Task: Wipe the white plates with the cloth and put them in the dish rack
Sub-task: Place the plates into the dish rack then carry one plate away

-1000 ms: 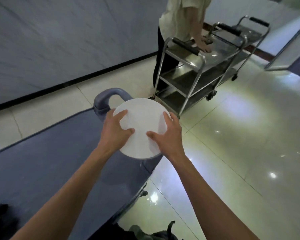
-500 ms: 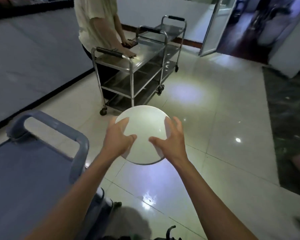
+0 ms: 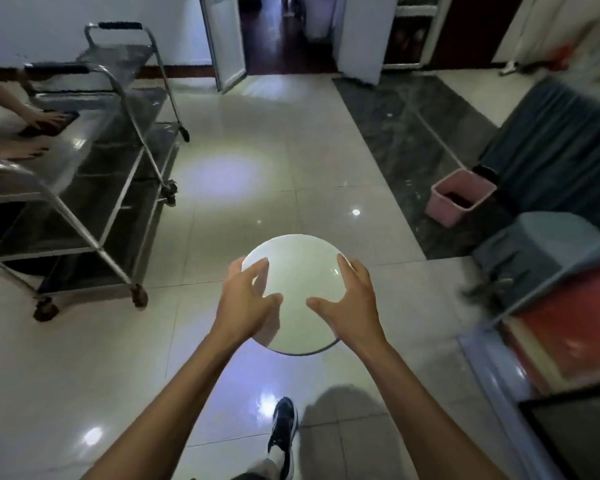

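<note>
Plate: white plate (image 3: 293, 292), round and flat, carried in the air in front of the body above the tiled floor (image 3: 243, 188), face tilted toward the camera.
Left hand: left hand (image 3: 245, 303) grips the plate's left edge, thumb curled over the face and fingers spread along the rim toward the top.
Right hand: right hand (image 3: 347, 303) grips the right edge the same way, thumb laid on the face, fingers wrapped behind the rim.
Material: looks like glazed ceramic, so stiff, likely fairly heavy for its size, and breakable if dropped on the hard tiles.
Surface: glossy with a faint highlight, probably slick, more so if damp.
Best hold: opposite edges of the rim, thumbs on top and fingers beneath, as now; a one-handed pinch would be riskier.
Cloth: none in view.
Dish rack: not visible, so I cannot tell where it is.
Surroundings: steel trolley (image 3: 84, 174) at left with another person's hands (image 3: 45, 117) on its top shelf; pink bin (image 3: 459, 199) at right; carrier's shoe (image 3: 284, 427) below.
Risk: plate slipping while walking, or knocking the trolley frame.
</note>
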The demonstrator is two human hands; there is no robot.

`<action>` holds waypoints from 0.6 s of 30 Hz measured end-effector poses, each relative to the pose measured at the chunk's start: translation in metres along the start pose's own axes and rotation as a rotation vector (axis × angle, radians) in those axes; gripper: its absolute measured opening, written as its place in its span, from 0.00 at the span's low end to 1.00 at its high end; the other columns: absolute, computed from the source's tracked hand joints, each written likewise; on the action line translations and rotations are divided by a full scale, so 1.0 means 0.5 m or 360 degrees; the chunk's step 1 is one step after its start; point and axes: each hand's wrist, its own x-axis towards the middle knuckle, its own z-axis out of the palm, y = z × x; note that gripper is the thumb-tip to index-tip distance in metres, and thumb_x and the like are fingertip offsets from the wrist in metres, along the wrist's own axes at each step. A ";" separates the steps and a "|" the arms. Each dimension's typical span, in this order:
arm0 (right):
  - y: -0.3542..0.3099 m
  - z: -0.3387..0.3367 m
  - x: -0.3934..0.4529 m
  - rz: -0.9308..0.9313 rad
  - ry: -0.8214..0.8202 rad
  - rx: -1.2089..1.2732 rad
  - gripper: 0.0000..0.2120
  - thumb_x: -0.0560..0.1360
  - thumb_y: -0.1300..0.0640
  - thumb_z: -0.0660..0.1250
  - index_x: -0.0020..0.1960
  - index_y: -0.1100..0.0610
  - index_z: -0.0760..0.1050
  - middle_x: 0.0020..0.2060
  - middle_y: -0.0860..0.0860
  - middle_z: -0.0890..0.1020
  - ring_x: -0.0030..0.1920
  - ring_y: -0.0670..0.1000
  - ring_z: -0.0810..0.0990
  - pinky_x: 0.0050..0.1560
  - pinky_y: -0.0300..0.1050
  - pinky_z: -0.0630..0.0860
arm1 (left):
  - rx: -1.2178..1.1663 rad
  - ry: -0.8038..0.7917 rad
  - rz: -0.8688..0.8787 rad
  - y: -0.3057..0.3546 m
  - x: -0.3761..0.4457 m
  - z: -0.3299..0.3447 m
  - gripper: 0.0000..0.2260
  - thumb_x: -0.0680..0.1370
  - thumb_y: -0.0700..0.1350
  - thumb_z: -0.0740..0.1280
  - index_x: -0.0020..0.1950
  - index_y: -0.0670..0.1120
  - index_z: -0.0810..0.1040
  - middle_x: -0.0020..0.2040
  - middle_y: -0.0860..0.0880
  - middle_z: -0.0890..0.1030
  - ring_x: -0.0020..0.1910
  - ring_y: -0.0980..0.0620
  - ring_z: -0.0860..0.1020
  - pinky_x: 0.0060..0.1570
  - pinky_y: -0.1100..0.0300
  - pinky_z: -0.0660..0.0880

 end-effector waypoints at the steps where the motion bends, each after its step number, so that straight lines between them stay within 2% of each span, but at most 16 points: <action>1: 0.016 -0.015 0.016 0.0042 0.0046 -0.0009 0.45 0.68 0.49 0.79 0.79 0.47 0.59 0.76 0.42 0.58 0.73 0.50 0.63 0.62 0.43 0.68 | -0.0018 -0.0054 0.0033 0.012 0.025 0.025 0.29 0.70 0.46 0.77 0.70 0.55 0.75 0.71 0.54 0.66 0.61 0.61 0.64 0.56 0.60 0.65; 3: 0.042 -0.045 0.046 0.0107 0.0141 -0.0006 0.45 0.68 0.49 0.79 0.79 0.47 0.59 0.76 0.42 0.58 0.73 0.51 0.62 0.65 0.46 0.71 | -0.0032 -0.0156 0.0123 0.039 0.074 0.070 0.29 0.70 0.46 0.77 0.70 0.55 0.74 0.68 0.56 0.66 0.62 0.59 0.65 0.56 0.61 0.64; 6: 0.074 -0.090 0.092 0.0208 0.0301 -0.0049 0.46 0.69 0.49 0.79 0.80 0.47 0.58 0.77 0.42 0.58 0.74 0.50 0.62 0.64 0.42 0.68 | -0.0023 -0.0311 0.0243 0.087 0.149 0.132 0.28 0.70 0.46 0.76 0.70 0.55 0.74 0.64 0.57 0.66 0.66 0.53 0.68 0.56 0.60 0.65; 9: 0.105 -0.137 0.125 0.0309 0.0451 -0.0075 0.46 0.69 0.48 0.80 0.80 0.47 0.58 0.78 0.44 0.57 0.75 0.51 0.61 0.63 0.40 0.65 | -0.0007 -0.0452 0.0352 0.141 0.208 0.196 0.29 0.71 0.46 0.76 0.71 0.54 0.74 0.68 0.51 0.68 0.68 0.48 0.68 0.58 0.58 0.67; 13: 0.160 -0.205 0.128 0.0507 0.0655 -0.0096 0.47 0.69 0.47 0.80 0.80 0.48 0.58 0.78 0.47 0.58 0.75 0.52 0.61 0.68 0.47 0.68 | 0.0042 -0.0642 0.0516 0.223 0.243 0.296 0.31 0.71 0.46 0.78 0.73 0.51 0.73 0.74 0.47 0.66 0.72 0.47 0.66 0.65 0.57 0.65; 16: 0.201 -0.262 0.108 0.0636 0.0830 -0.0087 0.47 0.68 0.47 0.80 0.80 0.48 0.58 0.78 0.46 0.58 0.75 0.52 0.60 0.66 0.43 0.65 | 0.0064 -0.0803 0.0609 0.283 0.237 0.373 0.31 0.72 0.47 0.78 0.73 0.51 0.73 0.74 0.48 0.66 0.71 0.46 0.67 0.64 0.58 0.65; 18: 0.233 -0.303 0.088 0.0708 0.0943 -0.0052 0.47 0.68 0.49 0.81 0.80 0.49 0.58 0.78 0.45 0.57 0.76 0.51 0.59 0.67 0.43 0.63 | 0.0093 -0.0896 0.0677 0.325 0.226 0.428 0.30 0.72 0.48 0.77 0.73 0.51 0.73 0.75 0.47 0.65 0.71 0.45 0.68 0.65 0.55 0.68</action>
